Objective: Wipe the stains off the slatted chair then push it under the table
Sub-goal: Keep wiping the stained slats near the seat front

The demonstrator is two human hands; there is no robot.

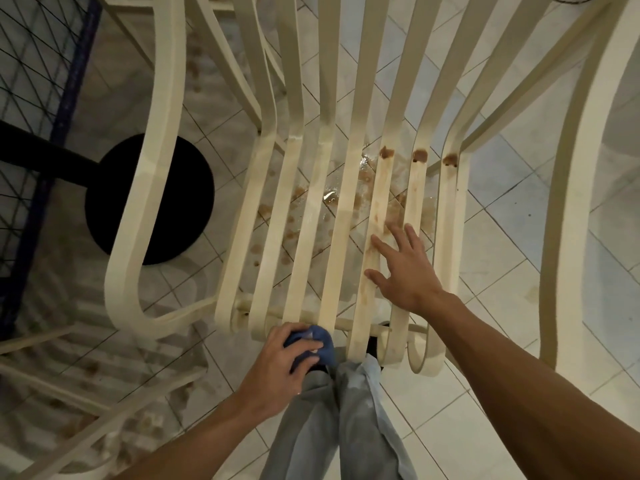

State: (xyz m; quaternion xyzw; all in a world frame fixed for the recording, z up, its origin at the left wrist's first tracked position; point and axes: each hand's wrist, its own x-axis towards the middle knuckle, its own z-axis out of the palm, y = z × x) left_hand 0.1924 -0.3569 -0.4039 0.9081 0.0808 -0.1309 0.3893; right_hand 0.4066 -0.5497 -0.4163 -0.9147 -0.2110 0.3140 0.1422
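Observation:
A cream slatted chair [304,216] fills the view from above, its seat slats running away from me. Brown stains [419,155] sit at the back bend of the three right slats, and brown smears run down the slat [379,206] under my fingers. My left hand [287,362] is at the seat's front edge, closed on a crumpled blue cloth [322,341]. My right hand [401,268] lies flat on the right slats, fingers spread, holding nothing.
A black round base [104,202] with a dark pole stands left of the chair, beside a blue wire rack [38,98]. The white tiled floor [512,188] under the seat is wet with brown spots. Cream slats of other furniture [62,386] lie lower left.

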